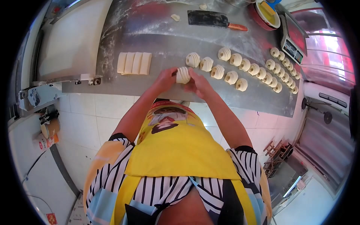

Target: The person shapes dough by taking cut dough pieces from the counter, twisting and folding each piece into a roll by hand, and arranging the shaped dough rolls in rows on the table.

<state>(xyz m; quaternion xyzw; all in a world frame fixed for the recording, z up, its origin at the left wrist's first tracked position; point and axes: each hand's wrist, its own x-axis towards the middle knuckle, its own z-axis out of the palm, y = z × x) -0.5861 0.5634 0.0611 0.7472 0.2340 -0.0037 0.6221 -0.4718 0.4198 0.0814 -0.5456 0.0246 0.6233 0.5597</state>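
Note:
Between my two hands is a pale twisted dough roll (183, 75) with ridged strands, held just above the front part of the steel table (165, 47). My left hand (167, 79) closes on its left side, and my right hand (198, 83) grips it from the right. Some fingertips are hidden behind the dough. Left of my hands lie several flat dough strips (134, 63), side by side. To the right, several shaped dough rolls (217, 71) stand in slanting rows; the closest one (192, 59) sits just beyond my right hand.
A cleaver (215, 20) with a wooden handle lies at the back among flour smears and small dough scraps (175, 17). A red-rimmed bowl (267, 15) and a digital scale (291, 47) stand at the back right. A white-surfaced machine (71, 41) borders the table's left side.

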